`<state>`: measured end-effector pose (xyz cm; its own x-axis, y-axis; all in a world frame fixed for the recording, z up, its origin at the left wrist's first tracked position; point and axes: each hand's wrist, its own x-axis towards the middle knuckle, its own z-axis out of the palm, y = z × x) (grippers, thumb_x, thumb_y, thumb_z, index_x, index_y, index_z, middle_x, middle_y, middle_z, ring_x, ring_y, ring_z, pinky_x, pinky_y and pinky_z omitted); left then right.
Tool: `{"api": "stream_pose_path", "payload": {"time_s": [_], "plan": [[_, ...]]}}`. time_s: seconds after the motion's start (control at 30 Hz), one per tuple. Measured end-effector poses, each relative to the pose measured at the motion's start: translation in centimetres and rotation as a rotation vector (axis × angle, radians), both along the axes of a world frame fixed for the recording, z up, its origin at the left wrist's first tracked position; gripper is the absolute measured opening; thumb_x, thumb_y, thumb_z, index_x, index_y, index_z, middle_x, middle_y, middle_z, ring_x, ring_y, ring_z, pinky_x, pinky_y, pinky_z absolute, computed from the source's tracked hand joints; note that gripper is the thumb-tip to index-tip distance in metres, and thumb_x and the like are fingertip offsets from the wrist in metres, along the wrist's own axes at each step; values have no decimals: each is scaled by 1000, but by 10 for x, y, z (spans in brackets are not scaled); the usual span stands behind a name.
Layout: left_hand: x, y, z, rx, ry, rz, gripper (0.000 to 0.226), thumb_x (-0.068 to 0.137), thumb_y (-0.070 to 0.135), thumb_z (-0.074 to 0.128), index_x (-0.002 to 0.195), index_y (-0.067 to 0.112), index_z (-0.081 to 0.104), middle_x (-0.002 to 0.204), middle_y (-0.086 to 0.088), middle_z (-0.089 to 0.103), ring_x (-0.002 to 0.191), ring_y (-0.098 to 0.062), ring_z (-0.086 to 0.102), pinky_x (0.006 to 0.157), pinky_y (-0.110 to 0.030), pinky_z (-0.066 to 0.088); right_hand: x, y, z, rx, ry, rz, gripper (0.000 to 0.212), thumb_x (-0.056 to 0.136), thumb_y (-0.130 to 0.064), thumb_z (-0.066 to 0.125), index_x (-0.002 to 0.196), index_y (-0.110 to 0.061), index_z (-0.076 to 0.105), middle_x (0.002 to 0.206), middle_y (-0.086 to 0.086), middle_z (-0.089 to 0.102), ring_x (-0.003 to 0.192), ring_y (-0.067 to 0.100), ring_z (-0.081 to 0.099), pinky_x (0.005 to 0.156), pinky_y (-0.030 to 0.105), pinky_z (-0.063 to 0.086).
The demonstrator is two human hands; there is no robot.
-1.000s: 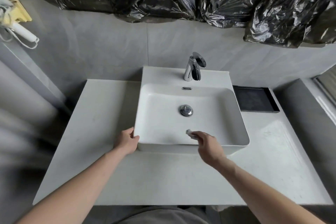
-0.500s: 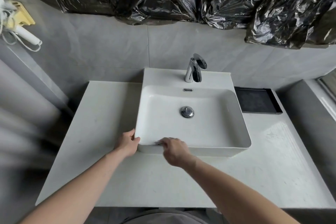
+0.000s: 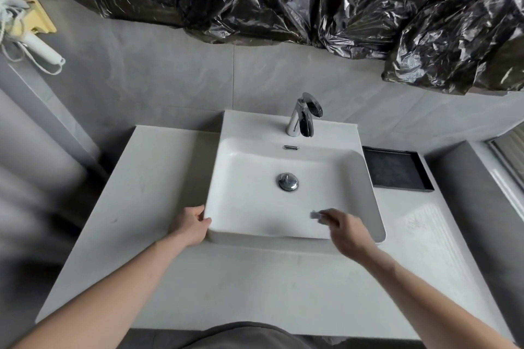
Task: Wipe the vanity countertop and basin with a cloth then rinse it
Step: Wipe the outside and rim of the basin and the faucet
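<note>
L hand (image 3: 192, 224): grips near-left corner of white rectangular ceramic basin (image 3: 368, 207), fingers curled over rim.
R hand (image 3: 344, 231): blurred; pinches small grey cloth (image 3: 317, 215) w/ fingertips.
Cloth loc: inside basin, near-right floor.
Basin loc: on white stone countertop (image 3: 158, 178).

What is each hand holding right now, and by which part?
The right hand pinches a small grey cloth by its near end, inside the basin. The left hand grips the basin's front left corner.

Cloth (image 3: 317, 215) mostly hidden by blurred right hand (image 3: 348, 232).
</note>
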<state>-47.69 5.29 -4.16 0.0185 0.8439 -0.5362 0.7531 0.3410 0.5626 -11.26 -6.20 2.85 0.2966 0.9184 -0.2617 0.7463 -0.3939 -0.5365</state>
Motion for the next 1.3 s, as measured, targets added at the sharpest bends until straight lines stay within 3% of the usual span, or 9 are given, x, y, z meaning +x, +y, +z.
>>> {"api": "stream_pose_path", "payload": {"time_s": [0.2, 0.43, 0.57, 0.7, 0.83, 0.93, 1.03, 1.13, 1.3], "plan": [[0, 3, -3, 23, 57, -16, 54, 70, 48, 58, 121, 35, 68, 112, 9, 75, 91, -22, 74, 87, -35, 58, 9, -27, -21, -189, -200, 35, 29, 98, -28, 49, 110, -40, 72, 118, -18, 72, 116, 21, 62, 93, 35, 48], [1, -5, 11, 77, 42, 15, 28, 84, 38, 66, 106, 22, 74, 93, 5, 78, 81, -21, 74, 80, -33, 59, -111, 25, -43, -190, -33, 255, 42, 90, -31, 38, 119, -35, 68, 123, -10, 72, 118, 24, 62, 99, 35, 48], [-15, -11, 11, 48, -75, 88, 26, 88, 38, 69, 110, 27, 76, 105, 4, 77, 94, -20, 74, 86, -33, 59, -192, 49, -33, -160, 84, 366, 41, 92, -24, 42, 125, -27, 66, 126, 3, 70, 118, 31, 61, 98, 33, 46], [-32, -19, 16, 59, -76, 23, 22, 92, 28, 64, 111, 31, 74, 103, 4, 77, 100, -21, 71, 81, -30, 54, -217, 61, -21, -136, 267, 338, 43, 85, -34, 40, 110, -19, 72, 105, 6, 75, 92, 26, 64, 89, 35, 53], [-32, -20, 20, 110, -76, 8, 34, 94, 24, 58, 126, 29, 67, 118, 8, 73, 106, -15, 68, 92, -28, 52, -179, 54, -20, -53, 430, 188, 30, 92, -15, 52, 107, -24, 77, 84, -9, 76, 72, -3, 67, 82, 34, 60], [-23, -17, 18, 104, -84, -26, 44, 94, 29, 61, 138, 30, 58, 129, 6, 68, 116, -16, 63, 101, -27, 47, -134, 37, -13, -7, 374, 114, 26, 101, -22, 50, 103, -29, 74, 86, 0, 79, 89, -13, 68, 85, 30, 57], [-8, -14, 19, 113, -65, -42, 52, 92, 30, 64, 143, 28, 54, 135, 1, 64, 126, -16, 59, 105, -27, 43, -83, 20, -7, 11, 201, 51, 29, 103, -18, 48, 101, -38, 69, 77, -31, 71, 79, -26, 58, 74, 8, 44], [0, -14, 21, 144, -38, -15, 52, 91, 26, 66, 141, 23, 55, 133, -3, 65, 126, -20, 58, 105, -29, 44, -51, 3, -10, -40, 45, 12, 29, 103, -17, 50, 107, -34, 73, 98, -32, 72, 92, -9, 64, 75, 4, 40], [-2, -15, 24, 125, -70, 19, 51, 88, 22, 71, 138, 20, 59, 128, -4, 68, 121, -18, 62, 102, -27, 45, -72, -8, -35, -113, -71, 87, 31, 98, -30, 48, 120, -37, 69, 123, -20, 70, 119, 12, 63, 99, 31, 48]]}}
